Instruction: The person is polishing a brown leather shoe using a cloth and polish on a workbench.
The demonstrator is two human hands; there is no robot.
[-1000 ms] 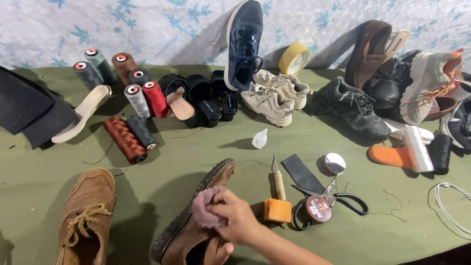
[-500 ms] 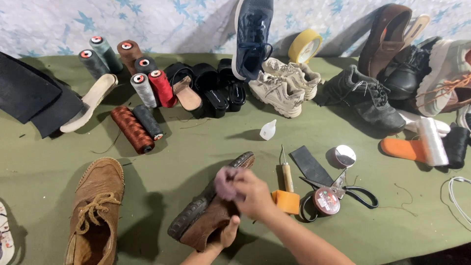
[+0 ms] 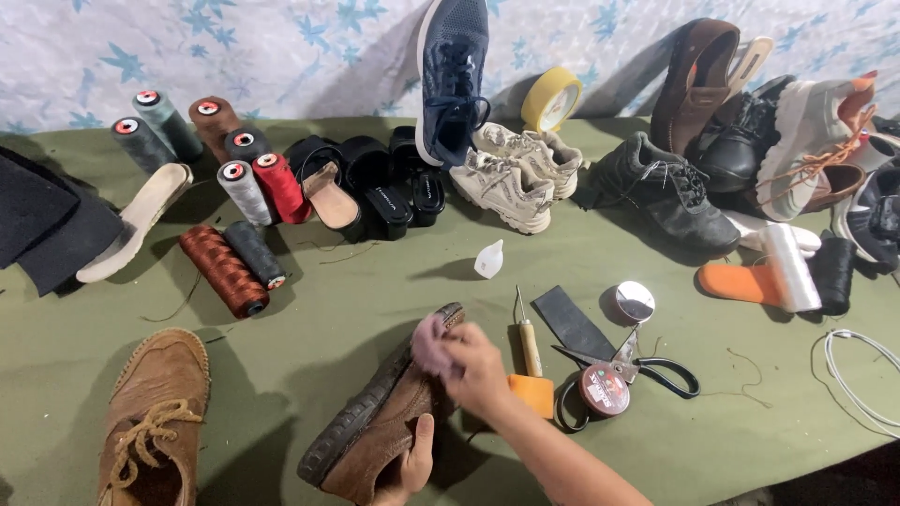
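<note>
My left hand (image 3: 410, 466) grips a brown suede shoe (image 3: 375, 426) from below, holding it tilted on its side with the dark sole turned left. My right hand (image 3: 475, 368) presses a small pinkish cloth pad (image 3: 430, 343) against the toe end of that shoe. The matching brown shoe (image 3: 155, 422) with laces lies flat at the lower left. Just right of my right hand lie an awl with a wooden handle (image 3: 529, 340), an orange block (image 3: 533, 393), a small round tin (image 3: 603, 389) and black-handled scissors (image 3: 647, 365).
Thread spools (image 3: 246, 192) and an insole (image 3: 134, 223) lie at the back left, dark felt pieces (image 3: 47, 225) at the far left. Sandals (image 3: 375, 187), sneakers (image 3: 511, 173), black and brown shoes (image 3: 675, 192) line the back. A small white bottle (image 3: 488, 260) and white cord (image 3: 858, 375) lie nearby.
My right hand has kept rubbing the pad along the shoe's toe. The left hand has come up around the heel side and the shoe has tipped further onto its side.
</note>
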